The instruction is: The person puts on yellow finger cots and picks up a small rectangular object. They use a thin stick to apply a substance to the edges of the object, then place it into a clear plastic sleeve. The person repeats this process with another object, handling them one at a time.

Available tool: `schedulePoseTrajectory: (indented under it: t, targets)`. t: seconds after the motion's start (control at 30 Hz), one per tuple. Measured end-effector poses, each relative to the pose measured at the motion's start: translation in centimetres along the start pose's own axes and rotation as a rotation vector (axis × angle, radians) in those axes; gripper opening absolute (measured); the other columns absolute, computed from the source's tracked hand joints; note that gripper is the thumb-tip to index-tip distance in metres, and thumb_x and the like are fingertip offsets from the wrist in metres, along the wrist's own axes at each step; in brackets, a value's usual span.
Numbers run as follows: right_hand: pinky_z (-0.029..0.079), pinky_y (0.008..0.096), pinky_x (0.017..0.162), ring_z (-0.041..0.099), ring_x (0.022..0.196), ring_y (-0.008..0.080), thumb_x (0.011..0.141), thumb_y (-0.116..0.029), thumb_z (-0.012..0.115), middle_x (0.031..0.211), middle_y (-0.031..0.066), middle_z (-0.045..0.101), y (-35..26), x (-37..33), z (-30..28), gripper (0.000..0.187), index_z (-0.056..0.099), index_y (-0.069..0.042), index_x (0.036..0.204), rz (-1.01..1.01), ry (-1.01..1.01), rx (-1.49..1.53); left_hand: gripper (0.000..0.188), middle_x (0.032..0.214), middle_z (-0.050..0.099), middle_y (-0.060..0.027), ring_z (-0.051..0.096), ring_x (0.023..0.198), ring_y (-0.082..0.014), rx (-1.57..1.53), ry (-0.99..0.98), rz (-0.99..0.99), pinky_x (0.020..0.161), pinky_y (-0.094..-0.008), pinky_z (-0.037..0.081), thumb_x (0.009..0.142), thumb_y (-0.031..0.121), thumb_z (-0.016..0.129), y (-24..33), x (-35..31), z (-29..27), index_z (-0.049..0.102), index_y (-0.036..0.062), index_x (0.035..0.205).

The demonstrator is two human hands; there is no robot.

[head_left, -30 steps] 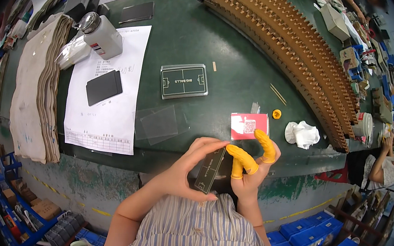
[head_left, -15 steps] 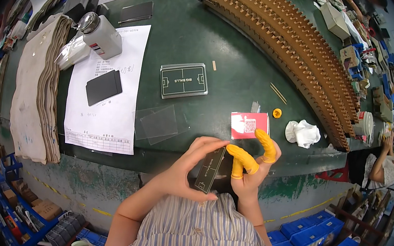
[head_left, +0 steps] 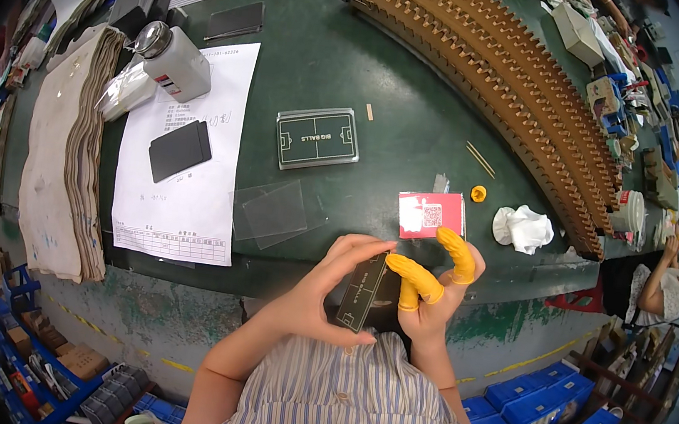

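Observation:
A dark green card with white pitch lines (head_left: 360,296) is gripped by its ends between the thumb and fingers of my left hand (head_left: 323,281), tilted above the table's near edge. Yellow finger cots cover the thumb and some fingers of my right hand (head_left: 431,294). One covered fingertip meets the card's upper right edge; another finger is raised apart. Just beyond that hand lies a pink and white card with a square code (head_left: 432,216). Farther off, a stack of similar green cards (head_left: 318,139) rests on the table in a clear case.
Clear plastic sheets (head_left: 272,214) lie left of my hands, beside a printed paper (head_left: 212,189) bearing dark cards (head_left: 180,152) and a grey pump bottle (head_left: 176,64). On the right are a crumpled white cloth (head_left: 522,229), a loose yellow finger cot (head_left: 478,194), thin sticks (head_left: 480,160) and long notched racks (head_left: 490,70).
My right hand's covered fingertip has shifted slightly left along the card's upper edge. The left hand keeps its hold on the card, nearly unmoved.

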State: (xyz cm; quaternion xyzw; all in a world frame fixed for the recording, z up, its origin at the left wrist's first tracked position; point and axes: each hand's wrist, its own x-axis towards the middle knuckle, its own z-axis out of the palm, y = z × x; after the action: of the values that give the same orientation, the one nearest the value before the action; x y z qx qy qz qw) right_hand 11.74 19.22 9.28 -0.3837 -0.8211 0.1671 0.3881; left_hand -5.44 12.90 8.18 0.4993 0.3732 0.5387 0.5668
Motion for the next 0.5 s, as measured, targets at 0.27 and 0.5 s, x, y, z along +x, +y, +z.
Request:
schedulePoseTrajectory:
  t: [0.27, 0.5]
  targets:
    - [0.035, 0.0399, 0.098, 0.041, 0.117, 0.0302, 0.077, -0.008, 0.067, 0.127, 0.0129, 0.051, 0.25, -0.06, -0.16, 0.022, 0.072, -0.012, 0.099, 0.049, 0.055, 0.107, 0.099, 0.135, 0.042, -0.0144, 0.036, 0.129, -0.0279, 0.013, -0.004, 0.03, 0.107, -0.0407, 0.031, 0.061, 0.026, 0.084, -0.23, 0.08, -0.11, 0.035, 0.0023, 0.144]
    - [0.039, 0.0341, 0.095, 0.05, 0.109, 0.0235, 0.083, -0.001, 0.065, 0.121, 0.0115, 0.056, 0.98, 0.08, 0.04, 0.039, 0.055, 0.0, 0.121, 0.214, 0.14, 0.505, 0.108, 0.131, 0.046, -0.0207, 0.049, 0.122, -0.0316, -0.313, 0.116, -0.021, 0.1, -0.042, 0.043, 0.062, 0.048, 0.081, 0.07, 0.1, 0.45, 0.031, -0.0048, 0.143]
